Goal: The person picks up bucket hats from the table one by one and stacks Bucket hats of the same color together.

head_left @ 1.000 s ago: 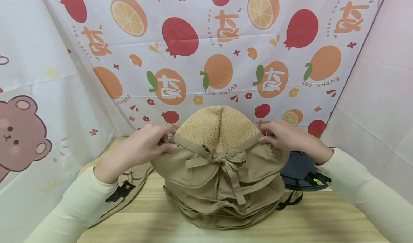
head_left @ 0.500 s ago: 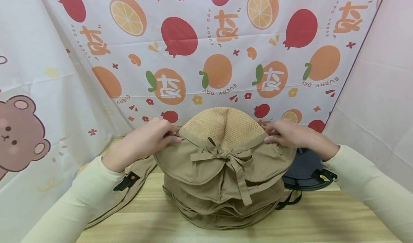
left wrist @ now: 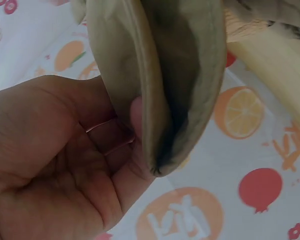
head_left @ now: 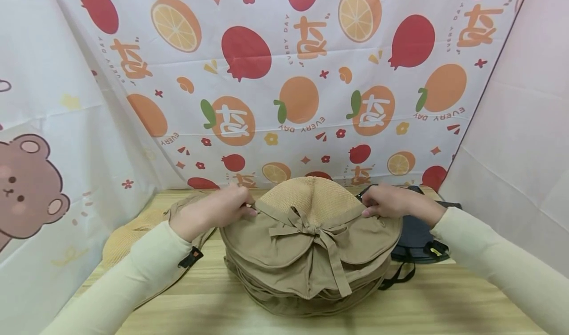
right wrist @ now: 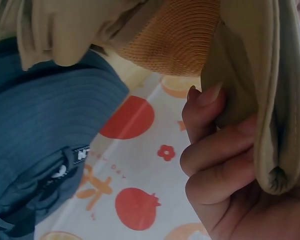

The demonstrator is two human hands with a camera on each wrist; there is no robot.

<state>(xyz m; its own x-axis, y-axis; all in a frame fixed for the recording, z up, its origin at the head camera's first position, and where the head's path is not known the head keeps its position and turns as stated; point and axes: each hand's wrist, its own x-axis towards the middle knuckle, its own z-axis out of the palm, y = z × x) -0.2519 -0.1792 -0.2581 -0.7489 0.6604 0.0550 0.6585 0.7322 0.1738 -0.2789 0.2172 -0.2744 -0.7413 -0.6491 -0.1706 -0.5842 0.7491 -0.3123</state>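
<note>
A sun hat (head_left: 289, 199) with a woven straw crown and a khaki cloth brim tied in a bow sits on a stack of similar khaki hats (head_left: 306, 308) at the middle of the table. My left hand (head_left: 218, 207) pinches its brim on the left. On the opposite side, my right hand (head_left: 391, 200) grips the brim. Close up in the left wrist view, the folded brim edge (left wrist: 122, 55) lies between thumb and fingers. In the right wrist view, the curled fingers (right wrist: 217, 180) press against the cloth, below the straw crown (right wrist: 175, 40).
A straw and khaki hat (head_left: 129, 236) lies at the left, partly behind my sleeve. To the right is a navy bucket hat (head_left: 415, 238) with a black strap (head_left: 400, 278). A fruit-print cloth (head_left: 302, 53) hangs behind the wooden table (head_left: 195, 305).
Both hands have lowered the sun hat onto the stack, so its crown sits lower against the backdrop. More of the left-side hat and the navy hat now shows.
</note>
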